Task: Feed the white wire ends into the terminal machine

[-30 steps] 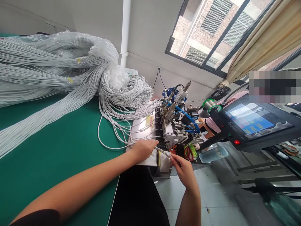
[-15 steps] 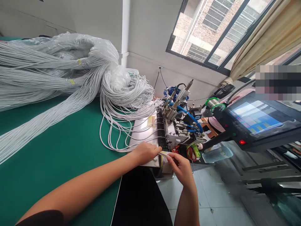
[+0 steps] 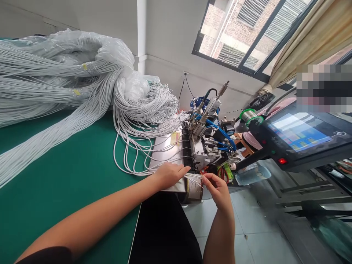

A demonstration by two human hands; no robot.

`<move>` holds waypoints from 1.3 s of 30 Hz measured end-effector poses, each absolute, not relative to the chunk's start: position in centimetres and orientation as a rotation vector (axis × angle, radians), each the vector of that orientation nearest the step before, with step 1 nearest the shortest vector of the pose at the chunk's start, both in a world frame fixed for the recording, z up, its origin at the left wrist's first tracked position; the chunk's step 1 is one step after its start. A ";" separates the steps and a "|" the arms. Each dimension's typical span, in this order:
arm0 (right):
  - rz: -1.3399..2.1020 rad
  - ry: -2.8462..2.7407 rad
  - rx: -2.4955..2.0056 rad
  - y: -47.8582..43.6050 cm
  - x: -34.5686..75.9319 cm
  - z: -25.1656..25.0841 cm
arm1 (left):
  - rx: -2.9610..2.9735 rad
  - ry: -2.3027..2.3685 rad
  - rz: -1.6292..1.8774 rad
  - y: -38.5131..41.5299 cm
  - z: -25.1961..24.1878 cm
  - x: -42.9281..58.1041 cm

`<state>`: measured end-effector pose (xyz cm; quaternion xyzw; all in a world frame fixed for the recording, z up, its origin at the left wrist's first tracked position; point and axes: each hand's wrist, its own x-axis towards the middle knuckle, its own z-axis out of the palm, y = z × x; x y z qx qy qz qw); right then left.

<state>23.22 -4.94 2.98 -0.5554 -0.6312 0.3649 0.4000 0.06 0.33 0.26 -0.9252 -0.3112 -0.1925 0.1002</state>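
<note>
My left hand [image 3: 171, 175] is closed around several thin white cables, over the near corner of a metal plate [image 3: 165, 148]. The cable ends [image 3: 194, 177] stick out to the right and fan apart slightly. My right hand [image 3: 216, 186] pinches the tip of one of them between thumb and fingers. Beyond my hands stands a machine [image 3: 202, 143] with metal clamps and blue tubes. More white cables loop over the plate and run into the black strip along the machine's left side.
Large bundles of white cables [image 3: 55, 135] with plastic wrap lie on the green table [image 3: 82, 161]. At the right are a screen [image 3: 299, 132], a solder spool [image 3: 251, 117], a clear blue container [image 3: 253, 176] and part of another person [image 3: 251, 139]. A round container [image 3: 194, 192] sits below my hands.
My right hand has moved slightly right, away from my left hand. The cable ends between the hands now show more and are spread. The whole view has shifted a little.
</note>
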 end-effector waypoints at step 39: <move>0.797 -1.270 -1.301 -3.3 22.6 1.0 | -2.546 -0.972 -1.136 0.0 0.7 -0.3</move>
